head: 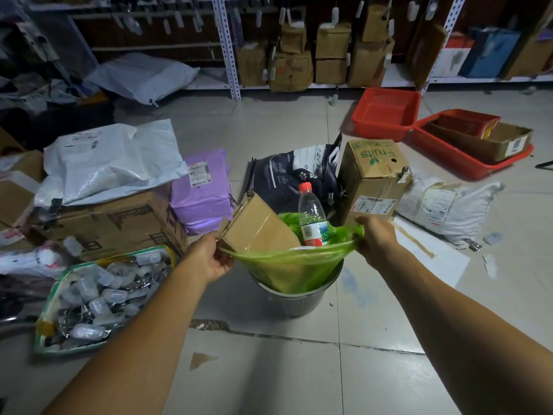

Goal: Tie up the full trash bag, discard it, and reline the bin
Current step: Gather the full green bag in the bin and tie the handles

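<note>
While both the left hand (pixel 209 259) and right hand (pixel 375 238) pinch the green bag (pixel 287 265) rim above the bin (pixel 294 301), lifting evenly probably helps. Otherwise the box (pixel 258 226) and bottle (pixel 312 218) sticking out could tip.

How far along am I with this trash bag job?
Early. Done: nothing is finished yet. In hand: left hand and right hand grip opposite edges of the green bag, which sits in the bin. A box and bottle poke out, so it is untied. Left: tie, discard, reline.
</note>
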A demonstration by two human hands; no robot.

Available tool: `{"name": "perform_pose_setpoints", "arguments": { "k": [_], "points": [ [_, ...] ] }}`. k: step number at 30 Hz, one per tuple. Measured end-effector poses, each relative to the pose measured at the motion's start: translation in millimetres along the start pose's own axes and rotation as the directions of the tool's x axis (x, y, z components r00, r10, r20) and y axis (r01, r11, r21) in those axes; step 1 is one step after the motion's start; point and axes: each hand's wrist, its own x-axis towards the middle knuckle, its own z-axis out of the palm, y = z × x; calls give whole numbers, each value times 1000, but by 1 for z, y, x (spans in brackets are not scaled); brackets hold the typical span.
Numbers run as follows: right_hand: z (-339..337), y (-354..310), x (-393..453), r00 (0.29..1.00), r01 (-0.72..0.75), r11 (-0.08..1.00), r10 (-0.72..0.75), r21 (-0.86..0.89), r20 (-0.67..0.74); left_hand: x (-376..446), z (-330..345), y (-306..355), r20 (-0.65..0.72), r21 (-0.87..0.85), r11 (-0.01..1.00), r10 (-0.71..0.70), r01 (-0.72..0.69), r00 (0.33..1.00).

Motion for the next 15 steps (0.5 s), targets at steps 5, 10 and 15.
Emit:
{"name": "perform_pose_setpoints", "arguments": {
  "k": [5,10,15],
  "points": [
    [10,-1,12,996,11,987,-26,-161,-89,11,5,10,36,141,989,-54,49,998],
    [15,-8,15,999,20,970,-30,-244,-38,19,1,15,69,232,969,-103,85,992],
    [18,-12,19,998,7,952,-24,-306,-53,19,1,15,116,255,961,-143,110,983]
  ]
}}
